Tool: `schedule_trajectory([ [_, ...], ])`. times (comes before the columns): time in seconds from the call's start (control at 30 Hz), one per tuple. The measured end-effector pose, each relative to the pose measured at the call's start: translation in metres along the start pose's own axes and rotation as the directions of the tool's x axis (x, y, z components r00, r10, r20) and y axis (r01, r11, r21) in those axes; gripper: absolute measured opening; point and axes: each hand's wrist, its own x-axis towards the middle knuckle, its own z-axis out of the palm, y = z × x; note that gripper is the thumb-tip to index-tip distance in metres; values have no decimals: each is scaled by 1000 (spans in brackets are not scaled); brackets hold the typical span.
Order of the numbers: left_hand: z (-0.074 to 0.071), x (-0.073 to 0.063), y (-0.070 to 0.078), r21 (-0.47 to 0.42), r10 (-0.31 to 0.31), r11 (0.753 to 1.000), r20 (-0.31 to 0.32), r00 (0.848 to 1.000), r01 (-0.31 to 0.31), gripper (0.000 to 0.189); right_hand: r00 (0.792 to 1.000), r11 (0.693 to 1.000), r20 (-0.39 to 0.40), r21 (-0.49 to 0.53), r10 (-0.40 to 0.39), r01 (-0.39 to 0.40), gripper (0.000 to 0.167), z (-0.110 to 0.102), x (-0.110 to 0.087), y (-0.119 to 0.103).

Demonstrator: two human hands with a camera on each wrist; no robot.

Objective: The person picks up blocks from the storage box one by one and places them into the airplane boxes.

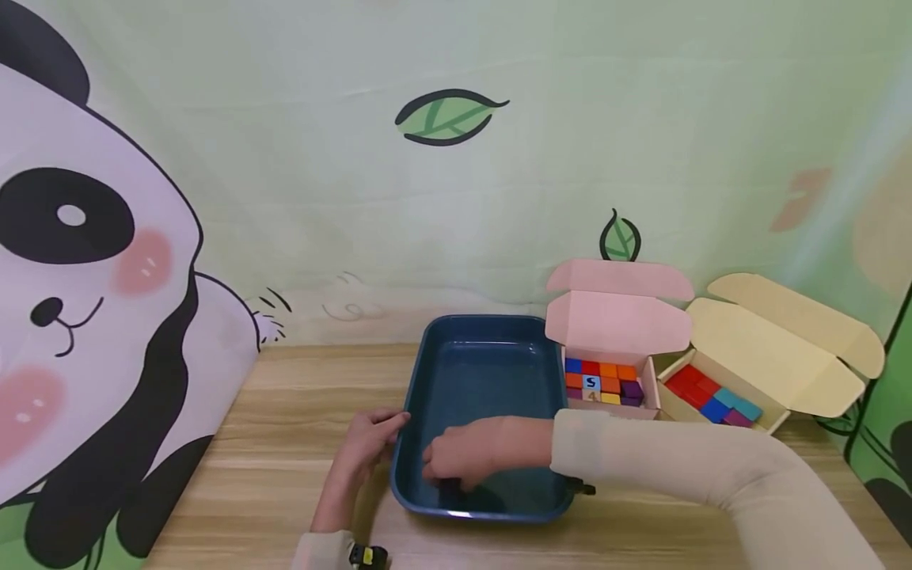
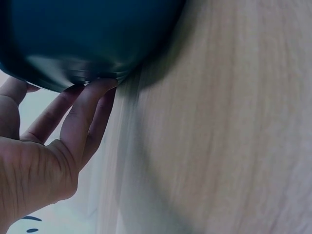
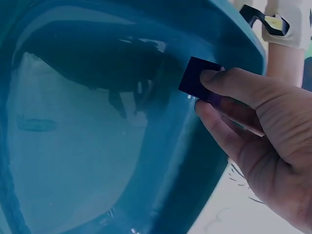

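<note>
A deep blue rectangular tray [image 1: 492, 380] with rounded corners stands on the wooden table. My left hand [image 1: 370, 439] grips its left rim; in the left wrist view the fingers [image 2: 80, 119] press against the tray's outer wall while the thumb reaches over the edge. Inside the tray, near its front left corner, my right hand [image 1: 470, 453] holds a dark purple cube block [image 3: 197, 78]. Thumb and fingertips pinch it in the right wrist view, close to the tray's side wall. From the head view the block is hidden by the hand.
Right of the tray, an open pink box [image 1: 650, 392] holds several coloured blocks, two with numbers. Beside it an open cream box [image 1: 773, 419] contains red, blue, teal and purple blocks. A printed cloth [image 1: 306, 158] hangs behind the table [image 1: 285, 443].
</note>
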Motion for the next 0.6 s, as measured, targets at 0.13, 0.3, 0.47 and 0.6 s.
schedule_trajectory([
  [0.13, -2, 0, 1, -4, 0, 1000, -1, 1000, 0, 30, 999, 999, -48, 34, 24, -22, 27, -7, -8, 3],
  [0.3, -5, -1, 2, -15, 1, 1000, -10, 1000, -1, 33, 993, 987, -71, 134, 96, -86, 23, -15, -22, 9],
  [0.47, -4, -1, 1, -46, 3, 999, -6, 1000, -3, 34, 982, 972, -76, 173, 172, -157, 27, -16, -43, 15],
  [0.6, -4, -1, 0, -40, -1, 999, -8, 1000, 1, 35, 967, 956, -126, 222, 223, -192, 27, -11, -67, 24],
])
